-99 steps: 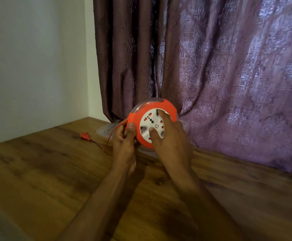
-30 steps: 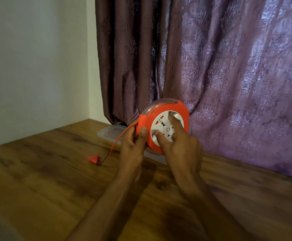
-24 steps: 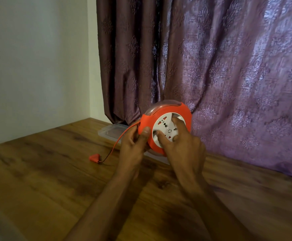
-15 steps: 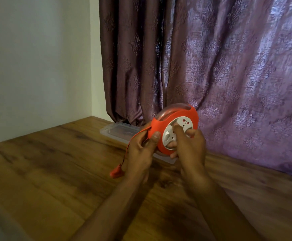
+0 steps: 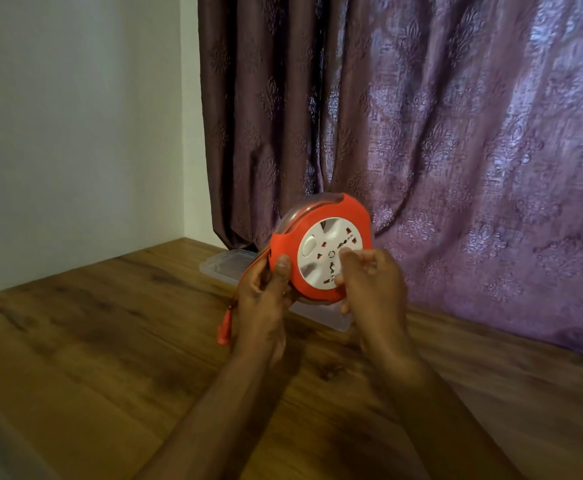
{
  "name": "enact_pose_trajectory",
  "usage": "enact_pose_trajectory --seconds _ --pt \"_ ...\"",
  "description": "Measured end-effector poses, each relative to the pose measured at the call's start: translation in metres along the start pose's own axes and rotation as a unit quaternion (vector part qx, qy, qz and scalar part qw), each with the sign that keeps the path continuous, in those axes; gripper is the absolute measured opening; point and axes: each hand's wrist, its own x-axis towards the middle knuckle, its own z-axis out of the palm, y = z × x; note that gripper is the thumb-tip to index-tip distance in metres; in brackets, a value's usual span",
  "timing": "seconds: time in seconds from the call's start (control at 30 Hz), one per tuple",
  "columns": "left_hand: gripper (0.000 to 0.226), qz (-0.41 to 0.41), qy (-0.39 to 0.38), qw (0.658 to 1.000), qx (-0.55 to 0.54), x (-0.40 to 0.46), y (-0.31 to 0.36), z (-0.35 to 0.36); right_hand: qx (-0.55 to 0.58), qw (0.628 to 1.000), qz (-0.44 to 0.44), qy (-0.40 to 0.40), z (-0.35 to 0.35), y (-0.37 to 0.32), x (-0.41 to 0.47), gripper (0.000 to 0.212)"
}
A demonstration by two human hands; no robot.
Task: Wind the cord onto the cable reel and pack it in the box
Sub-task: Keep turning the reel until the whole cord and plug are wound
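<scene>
Above the far middle of the wooden desk (image 5: 117,358), the orange cable reel (image 5: 321,251) is held upright in the air, its white socket face toward the person. The left hand (image 5: 266,299) is closed around the reel's left rim, thumb pressed on the orange front. The right hand (image 5: 369,282) has its fingers loosely curled against the lower right of the white face; I cannot tell exactly what they grip there. Only a short run of orange cord (image 5: 245,282) hangs out at the left rim, ending in the plug (image 5: 224,330) dangling just beside the left wrist. Behind the reel, a clear plastic box (image 5: 227,268) lies along the desk's far edge beneath the purple curtain (image 5: 456,133).

Winding looks nearly finished. Next, a last few turns of the face should draw the plug up snug, and then the reel needs lowering into the box.
</scene>
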Motion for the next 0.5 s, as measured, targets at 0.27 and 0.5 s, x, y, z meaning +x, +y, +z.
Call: enact_pose_trajectory --seconds 0.27,0.5 --pt "0.033 -0.016 -0.013 1.0 -0.012 -0.005 -0.002 0.003 -0.358 0.906 -0.228 -0.019 0.002 0.009 -0.011 0.064" --pt "0.033 -0.011 -0.031 0.999 -0.008 -0.005 -0.004 0.004 -0.289 0.934 -0.207 0.04 0.0 0.016 -0.003 0.062"
